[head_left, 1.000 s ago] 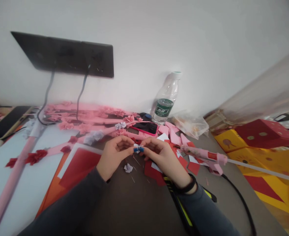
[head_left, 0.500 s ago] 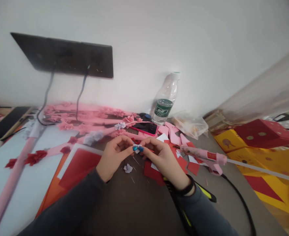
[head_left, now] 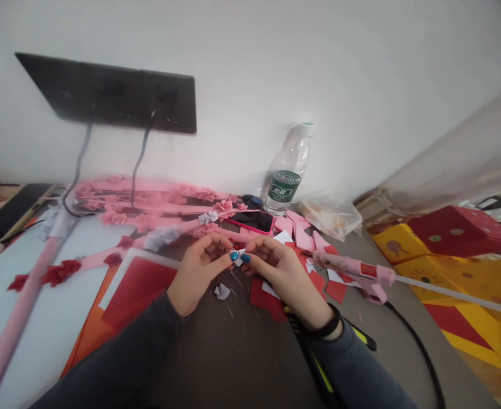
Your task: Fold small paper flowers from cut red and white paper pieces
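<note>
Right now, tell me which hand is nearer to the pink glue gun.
Right. The right hand is just left of the pink glue gun in the picture; the left hand is farther left, across the small white paper held between them.

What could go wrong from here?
1. The small pale paper piece is pinched between the left hand and right hand; too much pressure might crease or tear it.
2. The pink glue gun lies with its nozzle near the right hand, among red paper scraps; if hot, it could burn skin or scorch paper.
</note>
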Motion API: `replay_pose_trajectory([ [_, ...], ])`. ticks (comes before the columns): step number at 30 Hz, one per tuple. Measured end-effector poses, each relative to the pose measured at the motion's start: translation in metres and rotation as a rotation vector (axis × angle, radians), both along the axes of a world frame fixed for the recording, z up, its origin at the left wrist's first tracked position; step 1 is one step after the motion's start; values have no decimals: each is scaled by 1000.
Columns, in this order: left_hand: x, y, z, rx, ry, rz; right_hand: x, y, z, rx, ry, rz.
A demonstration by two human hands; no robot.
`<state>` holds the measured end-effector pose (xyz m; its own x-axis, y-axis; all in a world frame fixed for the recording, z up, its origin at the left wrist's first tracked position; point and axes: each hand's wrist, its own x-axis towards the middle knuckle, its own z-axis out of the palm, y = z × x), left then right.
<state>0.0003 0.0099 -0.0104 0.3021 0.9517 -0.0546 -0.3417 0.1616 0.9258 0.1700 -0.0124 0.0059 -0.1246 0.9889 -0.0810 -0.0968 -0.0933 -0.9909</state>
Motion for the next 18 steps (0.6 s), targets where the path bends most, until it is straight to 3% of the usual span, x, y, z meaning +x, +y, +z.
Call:
replay_pose_trajectory([
  [6,0,1,2,-9,-45,-21,1,-1,2,-69,97,52],
  [12,-1,0,9,-166,-82,-107,3,-1,2,-190,257,113],
  [18,-2,1,7,-29,17,-28,1,1,4,-47,-20,44],
])
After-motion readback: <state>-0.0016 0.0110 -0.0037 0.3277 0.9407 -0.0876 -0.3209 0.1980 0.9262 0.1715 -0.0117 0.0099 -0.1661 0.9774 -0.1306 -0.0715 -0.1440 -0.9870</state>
